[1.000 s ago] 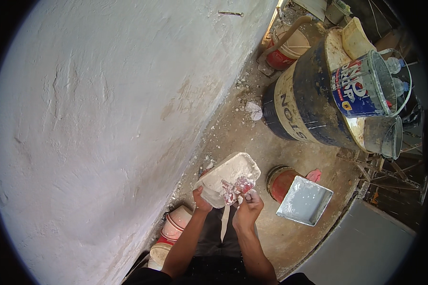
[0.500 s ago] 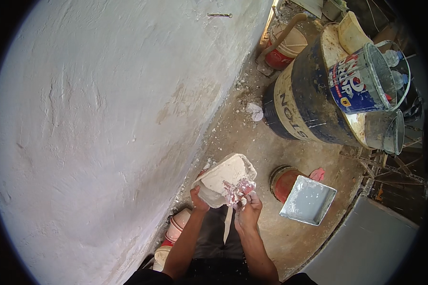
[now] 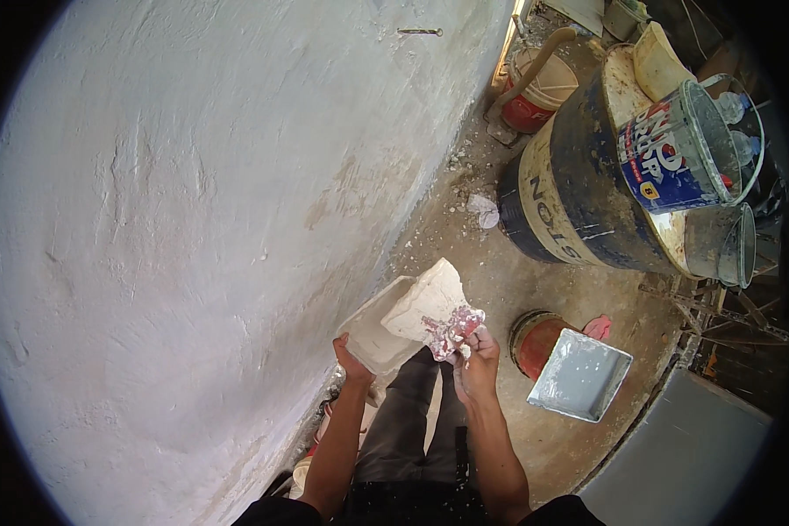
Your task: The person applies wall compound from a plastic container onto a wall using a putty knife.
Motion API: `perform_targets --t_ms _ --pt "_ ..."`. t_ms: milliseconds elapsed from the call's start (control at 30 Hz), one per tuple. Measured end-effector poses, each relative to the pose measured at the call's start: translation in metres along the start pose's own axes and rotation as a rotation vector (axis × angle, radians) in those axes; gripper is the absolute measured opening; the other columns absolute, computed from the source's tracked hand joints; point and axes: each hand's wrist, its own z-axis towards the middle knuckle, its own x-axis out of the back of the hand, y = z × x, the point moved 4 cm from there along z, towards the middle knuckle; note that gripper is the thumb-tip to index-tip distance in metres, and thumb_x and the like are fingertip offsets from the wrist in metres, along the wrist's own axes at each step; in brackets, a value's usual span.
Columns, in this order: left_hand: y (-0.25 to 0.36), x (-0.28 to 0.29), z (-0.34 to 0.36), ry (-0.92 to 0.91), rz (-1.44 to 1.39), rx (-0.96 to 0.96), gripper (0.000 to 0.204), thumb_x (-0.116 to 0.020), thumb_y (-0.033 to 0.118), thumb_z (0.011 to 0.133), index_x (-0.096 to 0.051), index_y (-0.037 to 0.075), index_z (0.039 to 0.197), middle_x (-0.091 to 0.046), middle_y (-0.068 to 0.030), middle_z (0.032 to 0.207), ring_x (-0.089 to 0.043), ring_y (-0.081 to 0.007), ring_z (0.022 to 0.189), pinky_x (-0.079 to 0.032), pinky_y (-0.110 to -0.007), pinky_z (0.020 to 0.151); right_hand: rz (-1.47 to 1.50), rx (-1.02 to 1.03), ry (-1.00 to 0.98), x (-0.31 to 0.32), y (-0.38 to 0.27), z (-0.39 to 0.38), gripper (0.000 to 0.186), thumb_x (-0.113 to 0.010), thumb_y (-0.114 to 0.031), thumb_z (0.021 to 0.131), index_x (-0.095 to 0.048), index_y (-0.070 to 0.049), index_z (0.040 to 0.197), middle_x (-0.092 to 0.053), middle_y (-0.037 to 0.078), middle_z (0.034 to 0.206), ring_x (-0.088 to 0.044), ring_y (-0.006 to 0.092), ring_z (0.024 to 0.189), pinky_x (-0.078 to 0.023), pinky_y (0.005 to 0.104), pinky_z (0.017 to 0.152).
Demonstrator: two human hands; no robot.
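through the head camera i view a shallow, pale tub (image 3: 368, 331), held up in front of the dark trousers (image 3: 399, 421). the left hand (image 3: 352, 361) is at the tub's left edge, its fingers clamped on that edge. over the tub's right part i see a red-handled spreading tool (image 3: 465, 325), its broad end covered with off-white paste (image 3: 425, 296); whether this end touches the tub i cannot tell. the right hand (image 3: 479, 364), just right of the tub, has its fingers closed on the tool's handle, which is caked with white lumps.

to the right of the tub i find a grey square tray (image 3: 579, 373), spattered white, partly in front of a red bucket (image 3: 532, 340); a pink cloth (image 3: 598, 327) is just beside them. beyond the tub and to its right is a large dark drum (image 3: 587, 175) with a cream band, topped by a blue bucket (image 3: 666, 158) and a grey bucket (image 3: 713, 241). a crumpled white piece (image 3: 483, 210) lies on the floor (image 3: 500, 443) beyond the tub, near the drum. left of the tub i see the plastered wall (image 3: 167, 263).
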Motion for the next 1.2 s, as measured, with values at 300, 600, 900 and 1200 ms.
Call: perform_targets --t_ms 300,600,900,1200 --pt "-0.008 0.06 -0.012 -0.022 0.025 0.096 0.057 -0.039 0.043 0.079 -0.05 0.002 0.118 -0.058 -0.0132 0.113 -0.056 -0.0296 0.103 -0.044 -0.04 0.089 -0.455 0.343 -0.042 -0.084 0.009 0.074 0.01 -0.054 0.007 0.08 -0.062 0.006 0.086 -0.066 0.008 0.078 -0.064 0.0144 0.073 -0.048 0.0255 0.062" --pt "-0.001 0.091 -0.047 0.077 -0.002 0.053 0.06 -0.038 0.044 0.078 -0.047 0.005 0.123 -0.056 -0.012 0.117 -0.055 -0.029 0.107 -0.043 -0.042 0.091 -0.674 0.487 -0.057 -0.177 0.033 0.015 0.009 -0.065 -0.003 0.079 -0.062 0.005 0.083 -0.065 0.011 0.07 -0.062 0.0122 0.062 -0.046 0.0257 0.056" --pt "0.011 0.108 -0.054 0.05 0.454 -0.088 0.063 -0.037 0.045 0.077 -0.046 0.004 0.125 -0.053 -0.0136 0.12 -0.053 -0.0304 0.109 -0.042 -0.042 0.093 -0.567 0.343 -0.082 -0.155 -0.005 -0.032 0.01 -0.065 0.002 0.079 -0.062 0.009 0.086 -0.065 0.007 0.074 -0.06 0.0072 0.072 -0.052 0.0227 0.064" --pt "0.017 0.099 -0.074 0.055 0.021 0.132 0.065 -0.038 0.045 0.076 -0.048 0.004 0.124 -0.054 -0.014 0.12 -0.053 -0.0333 0.108 -0.043 -0.046 0.09 -0.289 0.325 0.072 -0.039 0.047 0.129 0.009 -0.06 0.009 0.074 -0.062 0.004 0.081 -0.062 0.003 0.073 -0.054 0.0052 0.068 -0.042 0.0197 0.06"
